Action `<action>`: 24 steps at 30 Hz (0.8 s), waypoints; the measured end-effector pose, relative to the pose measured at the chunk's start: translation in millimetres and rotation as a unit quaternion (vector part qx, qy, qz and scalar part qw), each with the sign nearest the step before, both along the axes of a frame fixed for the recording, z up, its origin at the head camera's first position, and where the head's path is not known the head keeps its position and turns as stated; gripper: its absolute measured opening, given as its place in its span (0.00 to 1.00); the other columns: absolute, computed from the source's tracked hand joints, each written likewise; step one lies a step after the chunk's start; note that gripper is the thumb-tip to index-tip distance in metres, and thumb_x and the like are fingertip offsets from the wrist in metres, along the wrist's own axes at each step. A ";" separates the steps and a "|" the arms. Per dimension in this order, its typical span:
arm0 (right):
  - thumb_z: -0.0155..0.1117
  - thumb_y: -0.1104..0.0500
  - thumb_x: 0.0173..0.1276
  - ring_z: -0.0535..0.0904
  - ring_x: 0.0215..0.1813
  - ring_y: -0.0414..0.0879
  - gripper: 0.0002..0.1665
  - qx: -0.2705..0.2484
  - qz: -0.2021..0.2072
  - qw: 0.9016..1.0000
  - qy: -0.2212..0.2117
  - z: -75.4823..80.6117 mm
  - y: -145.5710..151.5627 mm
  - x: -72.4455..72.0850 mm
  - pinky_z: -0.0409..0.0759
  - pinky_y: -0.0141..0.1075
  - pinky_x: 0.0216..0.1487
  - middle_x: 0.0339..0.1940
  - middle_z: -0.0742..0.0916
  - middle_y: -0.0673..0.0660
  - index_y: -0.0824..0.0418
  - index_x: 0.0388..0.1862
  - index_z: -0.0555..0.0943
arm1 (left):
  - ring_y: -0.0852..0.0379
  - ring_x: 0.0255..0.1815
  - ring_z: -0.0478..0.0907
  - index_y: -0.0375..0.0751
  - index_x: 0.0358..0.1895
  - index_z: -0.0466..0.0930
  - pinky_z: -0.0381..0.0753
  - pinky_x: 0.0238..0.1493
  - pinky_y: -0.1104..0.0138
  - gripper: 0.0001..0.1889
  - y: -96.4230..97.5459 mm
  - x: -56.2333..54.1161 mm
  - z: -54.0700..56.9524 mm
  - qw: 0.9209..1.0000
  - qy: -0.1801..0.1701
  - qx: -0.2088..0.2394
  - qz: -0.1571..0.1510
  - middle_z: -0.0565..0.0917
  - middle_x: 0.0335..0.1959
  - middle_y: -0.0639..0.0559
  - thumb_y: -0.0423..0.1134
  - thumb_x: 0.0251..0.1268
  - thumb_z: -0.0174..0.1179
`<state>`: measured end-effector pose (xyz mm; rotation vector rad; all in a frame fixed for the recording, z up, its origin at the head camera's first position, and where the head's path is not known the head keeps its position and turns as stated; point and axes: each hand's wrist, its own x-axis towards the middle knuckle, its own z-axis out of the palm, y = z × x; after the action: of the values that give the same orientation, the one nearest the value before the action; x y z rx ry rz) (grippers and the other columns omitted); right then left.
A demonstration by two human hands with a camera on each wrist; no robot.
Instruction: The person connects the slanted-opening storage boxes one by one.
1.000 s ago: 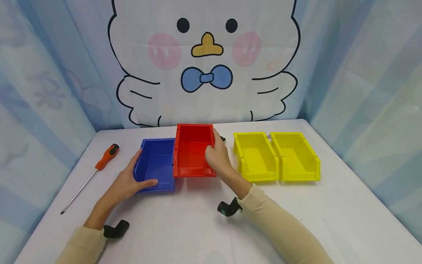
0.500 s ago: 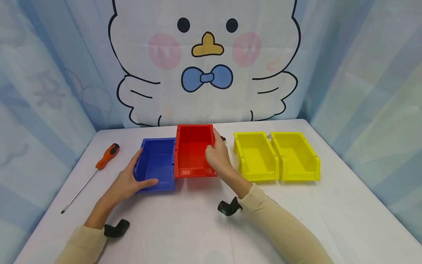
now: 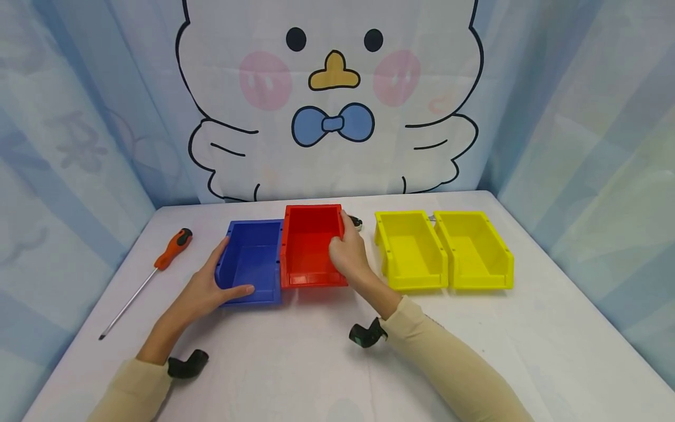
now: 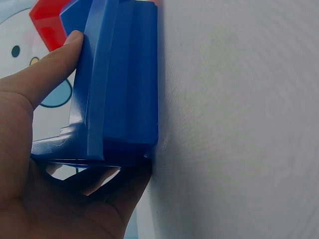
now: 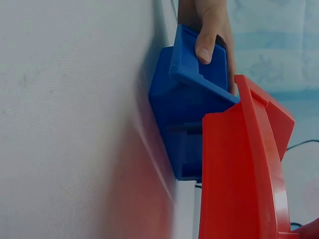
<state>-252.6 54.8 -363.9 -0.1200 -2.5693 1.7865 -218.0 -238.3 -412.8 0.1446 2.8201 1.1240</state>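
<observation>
My left hand [image 3: 200,293] holds a blue plastic storage bin [image 3: 250,258] at its near left corner, thumb over the low front lip. In the left wrist view the fingers reach round the side of the blue bin [image 4: 129,79], which rests on the table. With my right hand [image 3: 352,252] I grip the right wall of a red storage bin [image 3: 311,243], thumb inside. The red bin sits against the blue bin's right side. In the right wrist view, the red bin [image 5: 229,174] is raised off the table beside the blue bin [image 5: 182,102].
Two yellow bins [image 3: 413,249] stand side by side on the right, with a bit of metal [image 3: 432,218] showing behind them. An orange-handled screwdriver [image 3: 171,252] lies at the left. A small dark object [image 3: 356,223], partly hidden, lies beyond my right hand.
My right hand has brought the red bin slightly down along the blue bin's side. More of the dark object behind shows. The left hand keeps its hold on the blue bin.
</observation>
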 end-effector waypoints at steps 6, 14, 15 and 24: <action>0.43 0.63 0.79 0.71 0.77 0.58 0.41 -0.036 -0.005 0.999 0.004 0.4 8.5 -1.4 0.79 0.58 0.75 0.85 0.69 0.55 0.50 0.89 0.53 | 0.19 0.84 0.49 0.55 0.88 0.27 0.59 0.75 0.23 0.67 0.2 0.2 0.7 1.000 -0.002 -0.002 0.000 0.43 0.88 0.30 0.61 0.62 0.73; 0.46 0.62 0.81 0.73 0.73 0.57 0.40 -0.060 0.006 0.998 -0.022 -1.5 13.4 -2.0 0.85 0.56 0.68 0.83 0.71 0.55 0.47 0.89 0.54 | 0.18 0.84 0.49 0.54 0.88 0.27 0.59 0.75 0.23 0.67 -0.2 0.2 0.6 1.000 -0.002 -0.007 0.002 0.43 0.88 0.29 0.61 0.62 0.73; 0.46 0.62 0.81 0.73 0.73 0.56 0.40 -0.061 0.006 0.998 -0.025 -1.5 13.3 -2.0 0.86 0.55 0.68 0.83 0.71 0.54 0.46 0.89 0.54 | 0.18 0.84 0.49 0.54 0.88 0.27 0.59 0.75 0.23 0.67 -0.3 0.2 0.5 1.000 -0.002 -0.007 0.001 0.43 0.88 0.29 0.61 0.62 0.73; 0.45 0.63 0.81 0.71 0.76 0.56 0.41 -0.074 0.005 0.997 -0.026 -1.7 10.9 -5.3 0.83 0.57 0.72 0.84 0.69 0.54 0.48 0.89 0.53 | 0.19 0.84 0.49 0.54 0.88 0.27 0.59 0.75 0.23 0.67 0.0 0.3 0.7 1.000 -0.003 -0.004 0.003 0.43 0.88 0.30 0.61 0.62 0.73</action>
<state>-257.9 65.7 -365.6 -0.1570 -2.4727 2.0011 -217.7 -238.3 -412.0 0.1331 2.8206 1.1120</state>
